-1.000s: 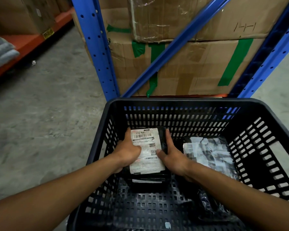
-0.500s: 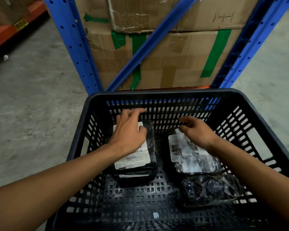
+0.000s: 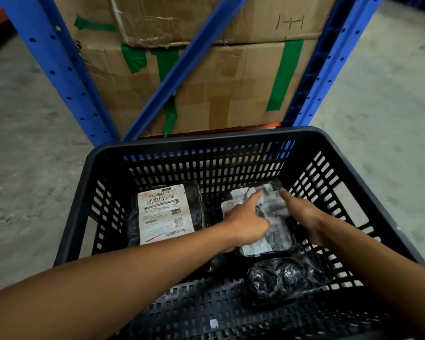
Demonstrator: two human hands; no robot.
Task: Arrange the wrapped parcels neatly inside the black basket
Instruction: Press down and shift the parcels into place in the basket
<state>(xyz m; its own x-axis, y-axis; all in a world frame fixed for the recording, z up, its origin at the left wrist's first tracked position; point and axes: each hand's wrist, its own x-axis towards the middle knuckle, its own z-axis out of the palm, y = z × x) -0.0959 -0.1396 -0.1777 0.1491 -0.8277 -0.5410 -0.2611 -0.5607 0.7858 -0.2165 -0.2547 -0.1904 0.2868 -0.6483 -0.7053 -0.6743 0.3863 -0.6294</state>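
Observation:
The black basket (image 3: 221, 141) fills the lower frame. A black parcel with a white shipping label (image 3: 163, 213) lies flat at the back left of its floor, untouched. At the back right lies a second black parcel with a crinkled label (image 3: 275, 229). My left hand (image 3: 245, 223) rests on its left side, index finger stretched forward. My right hand (image 3: 302, 212) presses on its right edge, fingers on the label. A third shiny black wrapped parcel (image 3: 287, 278) lies just in front of it, partly under its near edge.
Blue rack uprights (image 3: 57, 69) and a diagonal brace (image 3: 182, 69) stand right behind the basket, with stacked cardboard boxes (image 3: 219, 89) taped in green. Grey concrete floor (image 3: 22, 155) lies on both sides.
My left hand left the labelled left parcel and crossed to the right parcel, joining my right hand there. The view shifted left and closer to the basket.

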